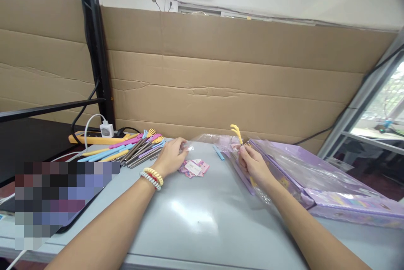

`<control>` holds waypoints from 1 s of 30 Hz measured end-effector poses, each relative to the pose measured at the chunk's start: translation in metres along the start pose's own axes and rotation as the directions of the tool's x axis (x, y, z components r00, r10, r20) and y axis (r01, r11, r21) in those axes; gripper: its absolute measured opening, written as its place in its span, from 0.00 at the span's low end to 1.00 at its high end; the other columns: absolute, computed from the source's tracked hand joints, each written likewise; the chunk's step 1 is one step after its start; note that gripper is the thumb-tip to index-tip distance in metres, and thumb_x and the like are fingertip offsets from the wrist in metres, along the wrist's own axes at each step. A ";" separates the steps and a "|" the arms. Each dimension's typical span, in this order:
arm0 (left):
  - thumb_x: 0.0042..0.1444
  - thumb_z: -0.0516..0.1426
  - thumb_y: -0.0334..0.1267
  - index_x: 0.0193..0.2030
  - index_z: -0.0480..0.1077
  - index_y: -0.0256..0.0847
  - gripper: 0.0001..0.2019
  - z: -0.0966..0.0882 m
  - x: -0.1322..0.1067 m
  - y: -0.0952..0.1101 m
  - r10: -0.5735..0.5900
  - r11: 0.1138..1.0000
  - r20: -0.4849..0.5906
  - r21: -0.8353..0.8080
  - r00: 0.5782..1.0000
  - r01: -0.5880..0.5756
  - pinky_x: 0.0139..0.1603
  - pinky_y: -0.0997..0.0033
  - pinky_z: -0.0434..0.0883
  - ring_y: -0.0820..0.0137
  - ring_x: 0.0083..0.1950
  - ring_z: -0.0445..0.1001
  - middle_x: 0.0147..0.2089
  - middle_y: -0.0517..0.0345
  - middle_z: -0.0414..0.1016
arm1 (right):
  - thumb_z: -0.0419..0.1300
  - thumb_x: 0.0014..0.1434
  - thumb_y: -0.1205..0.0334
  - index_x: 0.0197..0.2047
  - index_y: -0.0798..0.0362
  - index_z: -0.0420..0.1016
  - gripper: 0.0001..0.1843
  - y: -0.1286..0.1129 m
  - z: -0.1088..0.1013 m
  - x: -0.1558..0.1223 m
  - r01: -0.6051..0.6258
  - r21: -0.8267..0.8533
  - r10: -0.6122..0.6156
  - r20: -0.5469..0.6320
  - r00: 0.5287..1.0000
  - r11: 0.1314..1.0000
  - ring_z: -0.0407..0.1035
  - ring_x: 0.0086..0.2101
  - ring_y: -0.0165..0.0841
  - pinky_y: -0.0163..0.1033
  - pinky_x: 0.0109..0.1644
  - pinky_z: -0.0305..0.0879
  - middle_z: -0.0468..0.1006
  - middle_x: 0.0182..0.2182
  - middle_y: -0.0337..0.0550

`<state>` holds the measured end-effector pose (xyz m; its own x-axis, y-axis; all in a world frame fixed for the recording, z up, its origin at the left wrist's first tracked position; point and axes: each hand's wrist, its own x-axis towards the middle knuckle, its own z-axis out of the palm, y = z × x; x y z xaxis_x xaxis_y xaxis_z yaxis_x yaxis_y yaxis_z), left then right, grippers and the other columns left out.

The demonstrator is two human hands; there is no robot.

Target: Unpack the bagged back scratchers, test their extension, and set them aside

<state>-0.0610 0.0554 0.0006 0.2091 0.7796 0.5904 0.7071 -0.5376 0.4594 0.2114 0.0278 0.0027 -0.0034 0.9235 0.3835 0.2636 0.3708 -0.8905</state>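
My right hand (pixel 252 161) is closed around a yellow back scratcher (pixel 236 132), whose small hand-shaped head points up above my fingers. Clear plastic bags (pixel 235 156) lie under and around this hand, with more sticks partly hidden among them. Over on the left, my left hand (pixel 172 155) has its fingers curled on a crumpled clear plastic wrapper (pixel 190 146). Just beside its fingertips sits a small pile of pink and white cards (pixel 195 168). Left of that hand lies a heap of back scratchers (pixel 139 150) with colored handles and metal rods.
A purple display box (pixel 341 207) with a clear window takes up the right side of the grey table (pixel 195 240). A short blue stick (pixel 218 152) lies at the back. At left are a tablet-like device (pixel 85 215), partly pixelated, and an orange power strip (pixel 83 137).
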 end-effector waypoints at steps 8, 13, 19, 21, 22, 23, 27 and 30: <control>0.54 0.49 0.37 0.43 0.67 0.38 0.12 0.001 -0.004 0.004 0.037 0.996 0.136 0.069 0.990 -0.047 0.44 0.65 0.65 0.64 0.41 0.70 0.40 0.52 0.73 | 0.62 0.48 0.47 0.25 0.51 0.57 0.21 -0.005 -0.002 -0.001 -0.068 0.201 0.076 -0.034 0.996 0.977 0.44 0.14 0.21 0.30 0.16 0.41 0.51 0.12 0.27; 0.54 0.49 0.37 0.48 0.65 0.37 0.16 0.001 -0.004 0.005 -0.027 0.987 0.116 0.163 0.993 0.008 0.54 0.58 0.59 0.60 0.52 0.66 0.49 0.48 0.70 | 0.63 0.46 0.47 0.21 0.52 0.56 0.22 -0.009 -0.003 -0.003 -0.073 0.130 0.083 -0.079 0.993 0.989 0.46 0.14 0.21 0.31 0.16 0.41 0.54 0.12 0.29; 0.55 0.49 0.43 0.48 0.65 0.35 0.17 0.001 -0.004 0.004 -0.076 0.952 0.073 0.301 0.994 0.050 0.52 0.53 0.58 0.55 0.52 0.64 0.47 0.44 0.68 | 0.62 0.46 0.47 0.19 0.52 0.57 0.22 -0.013 -0.004 -0.005 -0.049 0.049 0.053 -0.090 0.994 0.998 0.49 0.14 0.22 0.32 0.16 0.43 0.59 0.11 0.33; 0.55 0.50 0.45 0.49 0.64 0.35 0.19 0.001 -0.005 0.004 -0.058 0.958 0.094 0.286 0.994 0.029 0.52 0.54 0.59 0.55 0.52 0.64 0.47 0.45 0.68 | 0.63 0.46 0.47 0.19 0.53 0.57 0.22 -0.012 -0.004 -0.005 -0.059 0.037 0.062 -0.101 0.993 0.998 0.50 0.14 0.23 0.32 0.16 0.43 0.60 0.11 0.33; 0.55 0.50 0.46 0.49 0.64 0.36 0.19 0.002 -0.006 0.004 -0.037 0.964 0.108 0.266 0.994 0.007 0.52 0.55 0.59 0.56 0.52 0.64 0.47 0.46 0.68 | 0.63 0.46 0.47 0.19 0.53 0.57 0.22 -0.012 -0.003 -0.005 -0.063 0.031 0.066 -0.104 0.992 0.998 0.50 0.14 0.23 0.32 0.16 0.43 0.60 0.11 0.33; 0.54 0.51 0.46 0.48 0.63 0.36 0.19 0.002 -0.006 0.004 -0.012 0.970 0.120 0.244 0.993 -0.018 0.52 0.56 0.59 0.57 0.51 0.65 0.47 0.46 0.68 | 0.62 0.46 0.47 0.19 0.53 0.57 0.22 -0.011 -0.003 -0.005 -0.066 0.024 0.068 -0.103 0.992 0.998 0.50 0.14 0.22 0.31 0.16 0.44 0.60 0.11 0.33; 0.54 0.52 0.43 0.42 0.65 0.37 0.13 0.003 -0.006 0.007 0.059 0.975 0.117 0.204 0.991 -0.082 0.49 0.60 0.62 0.60 0.47 0.66 0.42 0.50 0.69 | 0.61 0.48 0.47 0.21 0.53 0.59 0.21 -0.010 -0.004 -0.006 -0.052 0.010 0.052 -0.064 0.997 0.999 0.49 0.13 0.22 0.31 0.16 0.43 0.59 0.12 0.32; 0.54 0.51 0.41 0.38 0.67 0.38 0.10 0.002 -0.005 0.009 0.067 0.972 0.068 0.219 0.995 -0.080 0.43 0.64 0.64 0.62 0.42 0.67 0.38 0.52 0.68 | 0.60 0.48 0.46 0.21 0.53 0.59 0.21 -0.012 -0.004 -0.007 -0.026 -0.003 0.026 -0.044 0.999 1.000 0.49 0.13 0.23 0.32 0.16 0.43 0.59 0.11 0.32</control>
<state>-0.0542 0.0469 0.0008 0.3012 0.7621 0.5731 0.8188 -0.5147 0.2541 0.2117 0.0171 0.0116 0.0461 0.9276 0.3707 0.2665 0.3462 -0.8995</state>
